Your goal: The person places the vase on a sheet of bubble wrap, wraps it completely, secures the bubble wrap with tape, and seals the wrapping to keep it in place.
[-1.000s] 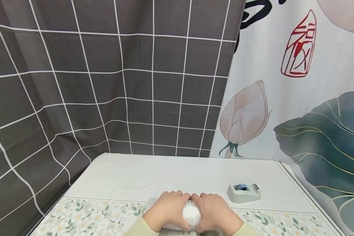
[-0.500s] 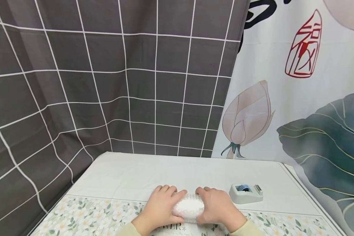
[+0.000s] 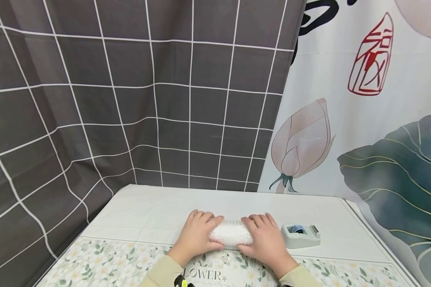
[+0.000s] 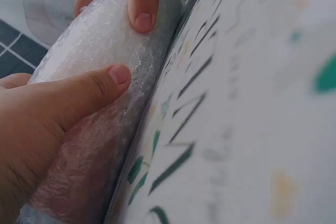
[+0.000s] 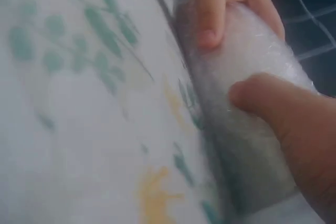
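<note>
A roll of bubble wrap [image 3: 231, 234], whitish and bulging, lies crosswise on the table near the line where the floral and white parts meet. My left hand [image 3: 197, 236] grips its left part, thumb on the near side and fingers over the top. On the right part, my right hand [image 3: 266, 240] holds it the same way. The left wrist view shows the thumb of the left hand [image 4: 47, 119] pressed on the crinkled wrap [image 4: 100, 35]. In the right wrist view, the right hand [image 5: 299, 119] has its thumb against the wrap [image 5: 247, 51]. The wrap hides several fingertips.
Just right of the right hand stands a pale tape dispenser [image 3: 301, 238] with a blue core. A floral cloth [image 3: 111, 263] with lettering covers the near part of the table, with a white surface [image 3: 158, 207] behind. Grid-patterned [image 3: 165, 99] and lotus-printed [image 3: 301, 135] curtains hang behind.
Both hands have moved forward, away from the body, with the bubble wrap roll between them. They are farther apart, and more of the roll and the cloth's lettering shows.
</note>
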Demonstrator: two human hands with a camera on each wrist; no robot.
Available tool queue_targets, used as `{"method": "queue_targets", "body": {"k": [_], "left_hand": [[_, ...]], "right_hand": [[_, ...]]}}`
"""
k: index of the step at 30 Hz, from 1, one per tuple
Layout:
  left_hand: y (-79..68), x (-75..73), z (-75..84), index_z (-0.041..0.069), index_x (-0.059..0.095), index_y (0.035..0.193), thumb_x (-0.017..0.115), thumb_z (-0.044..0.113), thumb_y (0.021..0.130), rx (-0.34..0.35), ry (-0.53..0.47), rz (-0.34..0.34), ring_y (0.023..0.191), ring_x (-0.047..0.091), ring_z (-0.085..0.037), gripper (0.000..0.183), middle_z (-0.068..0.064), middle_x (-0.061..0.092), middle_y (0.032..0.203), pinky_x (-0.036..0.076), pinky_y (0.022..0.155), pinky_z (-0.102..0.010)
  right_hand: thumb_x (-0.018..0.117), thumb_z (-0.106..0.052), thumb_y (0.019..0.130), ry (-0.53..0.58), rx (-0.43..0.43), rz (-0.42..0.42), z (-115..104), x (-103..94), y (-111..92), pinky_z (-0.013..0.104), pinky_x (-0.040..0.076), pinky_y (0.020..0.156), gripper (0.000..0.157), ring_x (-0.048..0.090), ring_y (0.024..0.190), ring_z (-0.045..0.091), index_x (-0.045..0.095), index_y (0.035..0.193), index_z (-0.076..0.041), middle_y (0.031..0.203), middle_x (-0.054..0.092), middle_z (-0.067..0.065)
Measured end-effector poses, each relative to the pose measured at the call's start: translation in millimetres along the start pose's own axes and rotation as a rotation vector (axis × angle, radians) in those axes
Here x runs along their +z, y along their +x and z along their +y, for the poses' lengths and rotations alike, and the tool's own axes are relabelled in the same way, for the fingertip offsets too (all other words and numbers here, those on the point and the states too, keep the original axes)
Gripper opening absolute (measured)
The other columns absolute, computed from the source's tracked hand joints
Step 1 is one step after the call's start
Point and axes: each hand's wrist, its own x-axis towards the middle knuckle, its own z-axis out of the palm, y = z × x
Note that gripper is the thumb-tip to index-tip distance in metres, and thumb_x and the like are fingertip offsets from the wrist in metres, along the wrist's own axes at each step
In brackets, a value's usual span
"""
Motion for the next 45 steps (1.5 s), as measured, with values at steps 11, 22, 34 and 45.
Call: {"method": "queue_targets", "body": {"k": [11,22,34,45], "left_hand": [[3.6,1.1,-5.6,0.027,0.052,0.128,0.046,0.062,0.084,0.005,-0.042,0.060,0.096,0.051,-0.017,0.056,0.005,0.056,0.107,0.037,0.089,-0.044],[-0.2,-0.1,-1.5,0.028,0.053,0.127,0.039,0.049,0.092,-0.043,-0.034,0.028,0.098,0.052,-0.018,0.043,0.004,0.056,0.106,0.037,0.090,-0.044],[1.4,1.2,0.4,0.027,0.054,0.126,0.040,0.049,0.092,-0.035,-0.033,0.040,0.097,0.052,-0.018,0.042,0.004,0.056,0.106,0.037,0.089,-0.043],[1.0,3.2,-0.2,0.027,0.053,0.126,0.041,0.048,0.092,-0.033,-0.033,0.031,0.099,0.051,-0.018,0.042,0.003,0.056,0.107,0.036,0.090,-0.044]], "right_hand": [[0.060,-0.071,0.068,0.082,0.006,0.069,9.5,5.1,-1.6,0.052,0.025,0.101,0.078,0.049,0.108,0.025,0.054,0.124,-0.016,0.112,0.053,0.006],[0.047,-0.031,0.084,0.103,0.037,0.523,79.5,-15.1,-16.7,0.050,0.035,0.087,0.035,0.053,0.090,0.036,0.063,0.094,-0.001,0.097,0.059,0.015],[0.039,-0.009,0.087,0.049,0.540,-0.010,140.8,-30.6,-74.3,0.052,0.040,0.072,0.029,0.050,0.087,0.032,0.061,0.106,-0.012,0.107,0.044,0.013],[0.037,-0.010,0.091,0.056,0.501,-0.115,142.7,-32.0,-76.5,0.051,0.043,0.070,0.026,0.053,0.083,0.028,0.063,0.098,-0.014,0.105,0.044,0.009]]}}
